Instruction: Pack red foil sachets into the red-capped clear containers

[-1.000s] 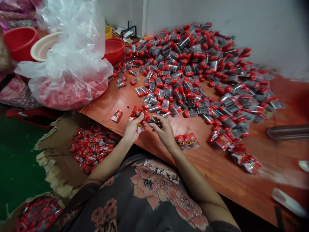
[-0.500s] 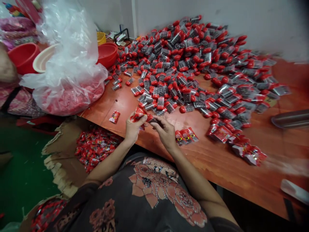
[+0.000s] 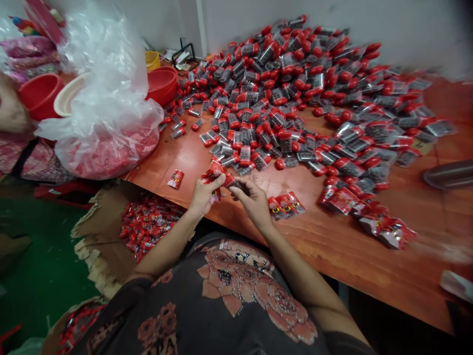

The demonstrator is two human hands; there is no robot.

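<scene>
Near the table's front edge, my left hand (image 3: 201, 198) is closed around red printed wrappers (image 3: 215, 169), whose ends stick out crumpled above and below the thumb. Touching their right side, my right hand (image 3: 254, 201) pinches a small red-capped container (image 3: 229, 179); the fingers cover much of it. How far it sits inside a wrapper I cannot tell. Just right of that hand lie several flat red packets (image 3: 286, 204) side by side. One red packet (image 3: 175, 179) rests alone to the left. Beyond both hands spreads a large heap of clear containers with red caps (image 3: 266, 98).
A clear plastic bag of red pieces (image 3: 111, 153) stands at the left, beside red bowls (image 3: 162, 84). Below the table edge is a cardboard box (image 3: 92, 236) of red packets. More folded red packets (image 3: 391, 231) lie right. Another person's arm (image 3: 13, 106) shows far left.
The view has shifted slightly. Both hands stay nearly in place, with the wrappers and the red-capped container still held together; the wrappers have turned a little in my left hand.
</scene>
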